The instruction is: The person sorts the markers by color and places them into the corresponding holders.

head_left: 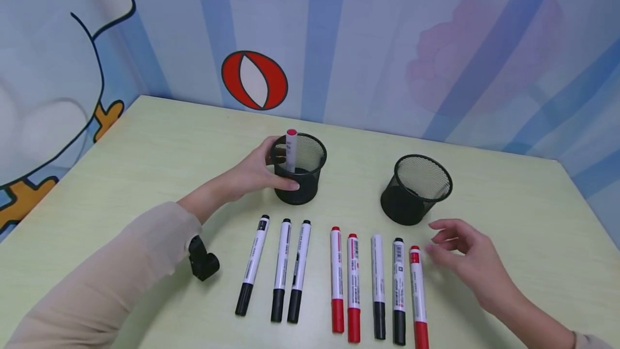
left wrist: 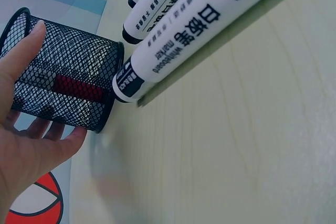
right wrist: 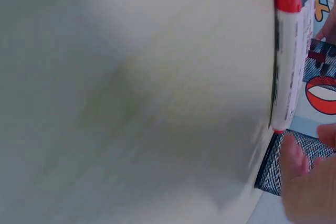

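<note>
My left hand (head_left: 249,175) grips a black mesh pen cup (head_left: 306,188) from its left side, thumb across the front. A red marker (head_left: 291,149) stands inside that cup; its red cap (left wrist: 79,88) shows through the mesh in the left wrist view. A second mesh pen cup (head_left: 403,206) stands on the right with nothing visible in it. My right hand (head_left: 469,255) hovers in front of this cup with loosely bent fingers and holds nothing. Closest to its fingertips is the rightmost red marker (head_left: 418,287), which lies on the table.
Several whiteboard markers lie in a row along the front: black ones (head_left: 281,265) at left, two red ones (head_left: 336,279) in the middle, then two black ones (head_left: 378,284). A patterned wall (head_left: 378,58) rises behind the pale table (head_left: 203,139).
</note>
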A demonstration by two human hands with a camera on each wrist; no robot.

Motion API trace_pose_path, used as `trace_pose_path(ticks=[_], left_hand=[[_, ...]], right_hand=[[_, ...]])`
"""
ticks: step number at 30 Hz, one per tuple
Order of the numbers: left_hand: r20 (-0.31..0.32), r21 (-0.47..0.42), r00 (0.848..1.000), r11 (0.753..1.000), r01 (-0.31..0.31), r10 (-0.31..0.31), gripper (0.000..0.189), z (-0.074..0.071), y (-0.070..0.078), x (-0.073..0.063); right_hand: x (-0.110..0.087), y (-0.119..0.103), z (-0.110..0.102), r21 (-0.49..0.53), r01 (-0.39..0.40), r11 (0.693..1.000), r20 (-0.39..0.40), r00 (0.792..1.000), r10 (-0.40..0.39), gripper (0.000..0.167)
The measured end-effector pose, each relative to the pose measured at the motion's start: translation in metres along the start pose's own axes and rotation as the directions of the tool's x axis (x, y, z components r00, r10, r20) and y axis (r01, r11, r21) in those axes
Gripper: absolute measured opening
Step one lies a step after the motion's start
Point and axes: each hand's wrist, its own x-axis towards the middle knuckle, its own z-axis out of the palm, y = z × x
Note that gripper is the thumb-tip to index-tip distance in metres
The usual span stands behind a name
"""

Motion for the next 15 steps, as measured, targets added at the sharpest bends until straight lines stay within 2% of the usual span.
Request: trace_pose_path(ticks=[2, 4, 15], left_hand=[[0.001, 0.001, 1.000, 1.000, -0.003, 0.003, 0.093, -0.0003, -0.0002, 0.0005], [0.000, 0.003, 1.000, 1.000, -0.003, 0.003, 0.093, -0.0004, -0.0001, 0.0006], [0.000, 0.004, 1.000, 1.000, -0.003, 0.003, 0.093, 0.0000, 0.0028, -0.0021]], right_hand=[[0.0001, 0.0005, 0.0007, 0.054, -0.103, 0.993, 0.021, 0.995, 0.102, 0.048], [0.0003, 0.0013, 0.0011, 0.104, -0.175, 0.979, 0.048, 0.984, 0.171, 0.051], [0.0014, 0.0061, 0.0053, 0.164, -0.309, 0.937, 0.117, 0.949, 0.292, 0.055]])
